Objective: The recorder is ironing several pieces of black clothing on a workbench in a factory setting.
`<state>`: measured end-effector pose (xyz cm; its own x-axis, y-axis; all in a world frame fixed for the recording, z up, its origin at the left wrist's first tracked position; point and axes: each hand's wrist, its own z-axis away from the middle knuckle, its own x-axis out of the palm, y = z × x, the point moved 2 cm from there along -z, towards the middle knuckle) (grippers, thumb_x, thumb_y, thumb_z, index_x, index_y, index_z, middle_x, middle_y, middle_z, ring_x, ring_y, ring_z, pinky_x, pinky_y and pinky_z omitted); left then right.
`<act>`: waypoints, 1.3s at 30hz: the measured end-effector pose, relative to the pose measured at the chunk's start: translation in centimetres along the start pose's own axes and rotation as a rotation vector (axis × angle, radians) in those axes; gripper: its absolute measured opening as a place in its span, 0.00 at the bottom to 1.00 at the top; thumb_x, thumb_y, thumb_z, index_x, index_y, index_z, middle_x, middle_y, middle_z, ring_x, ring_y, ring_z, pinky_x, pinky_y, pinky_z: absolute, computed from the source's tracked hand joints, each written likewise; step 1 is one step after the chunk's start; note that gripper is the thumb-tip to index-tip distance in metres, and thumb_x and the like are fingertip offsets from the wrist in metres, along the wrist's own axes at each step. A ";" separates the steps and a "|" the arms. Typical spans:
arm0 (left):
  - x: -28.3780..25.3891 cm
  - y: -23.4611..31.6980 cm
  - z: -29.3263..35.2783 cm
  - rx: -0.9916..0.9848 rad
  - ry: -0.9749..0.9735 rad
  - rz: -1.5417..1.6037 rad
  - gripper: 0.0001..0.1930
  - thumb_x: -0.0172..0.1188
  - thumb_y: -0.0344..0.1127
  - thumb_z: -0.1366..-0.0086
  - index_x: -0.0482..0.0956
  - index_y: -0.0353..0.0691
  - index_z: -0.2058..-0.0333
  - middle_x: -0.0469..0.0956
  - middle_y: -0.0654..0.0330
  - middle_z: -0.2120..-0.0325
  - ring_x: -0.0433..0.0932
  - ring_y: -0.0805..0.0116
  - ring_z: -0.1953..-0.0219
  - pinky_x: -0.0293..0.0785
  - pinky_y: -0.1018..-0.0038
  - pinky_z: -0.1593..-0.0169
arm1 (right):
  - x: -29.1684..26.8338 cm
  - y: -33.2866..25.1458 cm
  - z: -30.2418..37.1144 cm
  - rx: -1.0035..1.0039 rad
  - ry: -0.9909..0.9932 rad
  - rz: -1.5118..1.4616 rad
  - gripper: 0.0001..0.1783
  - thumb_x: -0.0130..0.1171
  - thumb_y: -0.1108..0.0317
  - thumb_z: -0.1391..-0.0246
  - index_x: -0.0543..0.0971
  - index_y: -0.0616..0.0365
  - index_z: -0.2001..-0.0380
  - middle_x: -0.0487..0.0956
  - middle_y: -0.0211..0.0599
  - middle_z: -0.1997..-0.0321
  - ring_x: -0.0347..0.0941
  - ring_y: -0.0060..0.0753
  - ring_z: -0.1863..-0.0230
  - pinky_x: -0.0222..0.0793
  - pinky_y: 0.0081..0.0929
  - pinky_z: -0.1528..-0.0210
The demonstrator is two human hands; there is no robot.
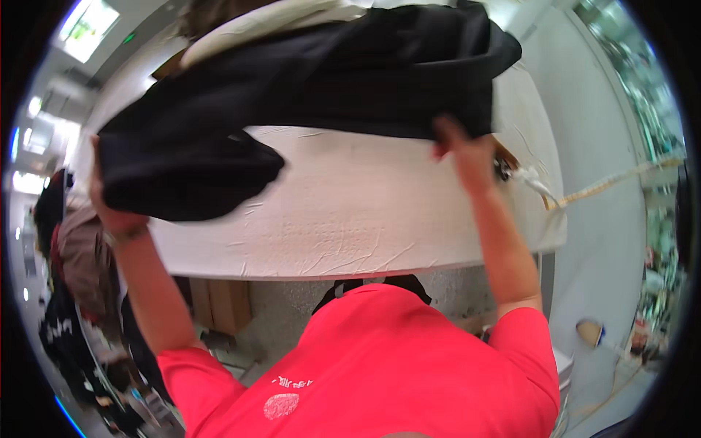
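Observation:
A long black garment (314, 87) that looks like trousers is stretched above a padded white table (350, 190). My left hand (109, 197) grips its left end, with most of the fingers hidden behind the cloth. At the lower right edge of the cloth, my right hand (466, 153) is closed on it, its fingers slightly blurred. One part of the garment hangs down in a fold beside my left hand. Just right of my right hand lies a dark metal fitting (504, 166) joined to a white wrapped hose (537, 182).
Behind the black garment lies a pale cloth roll (255, 29). A yellowish cord (621, 177) runs off to the right from the table. Dark and brown clothes (86, 252) hang at the left. Under the table stands a brown box (223, 305).

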<state>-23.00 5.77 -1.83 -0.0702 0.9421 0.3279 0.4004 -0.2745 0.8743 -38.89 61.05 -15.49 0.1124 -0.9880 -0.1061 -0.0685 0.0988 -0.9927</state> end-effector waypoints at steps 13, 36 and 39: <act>-9.3 -31.5 13.4 -0.523 0.289 -0.955 0.43 0.71 0.36 0.39 0.57 0.37 0.30 0.79 0.56 0.59 0.79 0.69 0.58 0.78 0.69 0.55 | -0.9 13.0 22.3 0.450 0.153 0.548 0.29 0.68 0.65 0.44 0.74 0.54 0.39 0.82 0.38 0.53 0.79 0.31 0.55 0.76 0.29 0.51; -8.5 -18.1 20.5 -0.746 0.594 -0.407 0.11 0.64 0.34 0.31 0.79 0.36 0.54 0.85 0.59 0.68 0.86 0.69 0.64 0.79 0.78 0.61 | -5.3 9.4 19.6 0.315 0.230 0.267 0.07 0.61 0.73 0.37 0.79 0.60 0.57 0.79 0.25 0.71 0.72 0.14 0.74 0.72 0.17 0.69; -9.3 -21.3 22.9 -0.852 0.622 -0.401 0.10 0.63 0.32 0.31 0.79 0.36 0.54 0.85 0.58 0.66 0.85 0.69 0.64 0.79 0.77 0.61 | -5.9 14.2 22.1 0.475 0.281 0.357 0.08 0.61 0.73 0.38 0.79 0.60 0.56 0.79 0.25 0.71 0.73 0.15 0.72 0.73 0.18 0.67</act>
<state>-10.01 7.30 -31.71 -0.5920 0.7973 -0.1179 -0.4907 -0.2404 0.8375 -18.61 70.88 -30.26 -0.1034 -0.8718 -0.4788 0.3991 0.4046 -0.8228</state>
